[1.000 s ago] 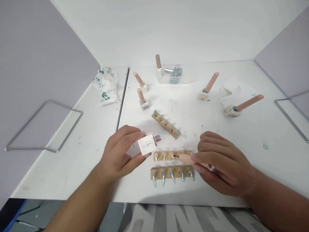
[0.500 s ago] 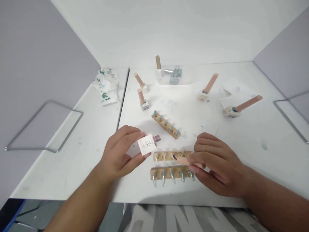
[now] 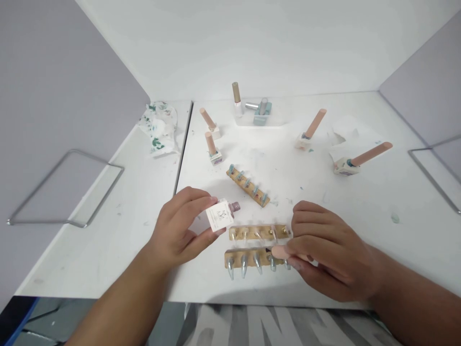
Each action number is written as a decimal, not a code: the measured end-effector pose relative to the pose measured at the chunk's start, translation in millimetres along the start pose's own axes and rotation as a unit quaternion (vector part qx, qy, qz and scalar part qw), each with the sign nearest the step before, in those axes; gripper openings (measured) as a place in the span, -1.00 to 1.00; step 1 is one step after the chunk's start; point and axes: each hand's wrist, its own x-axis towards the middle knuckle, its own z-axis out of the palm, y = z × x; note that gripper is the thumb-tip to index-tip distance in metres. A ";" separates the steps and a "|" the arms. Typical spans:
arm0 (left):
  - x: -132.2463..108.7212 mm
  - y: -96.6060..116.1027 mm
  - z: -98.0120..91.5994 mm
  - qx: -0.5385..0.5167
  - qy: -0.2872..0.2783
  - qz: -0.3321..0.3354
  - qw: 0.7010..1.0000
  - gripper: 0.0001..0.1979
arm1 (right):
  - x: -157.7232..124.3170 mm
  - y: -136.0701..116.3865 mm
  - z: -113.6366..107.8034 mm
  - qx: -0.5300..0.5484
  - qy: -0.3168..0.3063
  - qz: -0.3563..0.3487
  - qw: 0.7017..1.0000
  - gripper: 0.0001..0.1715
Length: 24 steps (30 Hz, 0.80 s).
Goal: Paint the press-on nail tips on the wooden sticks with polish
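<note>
My left hand [image 3: 185, 223] pinches a white nail polish bottle [image 3: 219, 215], tilted on its side, its uncapped neck pointing right. Between the fingers of my right hand [image 3: 326, 252] is a peach nail polish brush cap [image 3: 281, 252]; its dark bristle tip lies over the nearest wooden strip [image 3: 248, 258], and I cannot tell if it touches. That strip carries several silvery, pointed false nails [image 3: 244, 265]. Just behind it lies a second wooden strip [image 3: 264, 231] with several clear, pale nails. Farther back, a third strip [image 3: 248, 186] sits diagonally with several blue-grey nails.
Peach-capped bottles stand at left [image 3: 215, 156] and right [image 3: 347, 166]. A clear tray [image 3: 259, 122] with polish bottles is at the back wall. Stained crumpled tissue [image 3: 158, 127] lies back left, white paper [image 3: 345, 137] back right. Metal wire frames [image 3: 72, 150] stand at both sides.
My right hand has moved slightly toward me and to the right, taking the brush from the middle strip to above the nearest one. My left hand and the bottle stay almost still.
</note>
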 end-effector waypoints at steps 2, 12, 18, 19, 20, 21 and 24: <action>-0.5 -0.1 0.7 -0.003 -0.002 0.000 1.000 -0.58 | 1.1 -0.3 -2.8 -0.001 0.014 -0.003 1.000 -0.83; -3.1 -0.6 1.3 -0.007 0.005 -0.005 1.000 -0.58 | 1.7 3.6 -8.5 -0.031 0.112 0.011 0.993 -0.79; -4.3 -1.3 2.8 -0.014 0.022 -0.004 1.000 -0.58 | 1.8 4.5 -1.3 -0.051 0.127 0.007 0.991 -0.86; -3.6 -0.5 2.5 -0.014 0.023 -0.001 1.000 -0.58 | 2.2 3.7 -1.1 -0.053 0.129 0.002 0.990 -0.87; -2.7 1.0 1.5 -0.015 0.023 0.001 1.000 -0.59 | 2.5 2.3 -1.5 -0.053 0.134 -0.002 0.989 -0.87; -1.8 3.3 -0.2 -0.017 0.025 0.005 1.000 -0.59 | 2.7 0.4 -2.6 -0.050 0.143 -0.005 0.988 -0.85; -1.8 15.5 -9.7 -0.048 0.045 -0.002 0.998 -0.60 | 1.8 -9.3 -8.9 -0.011 0.173 0.012 0.985 -0.72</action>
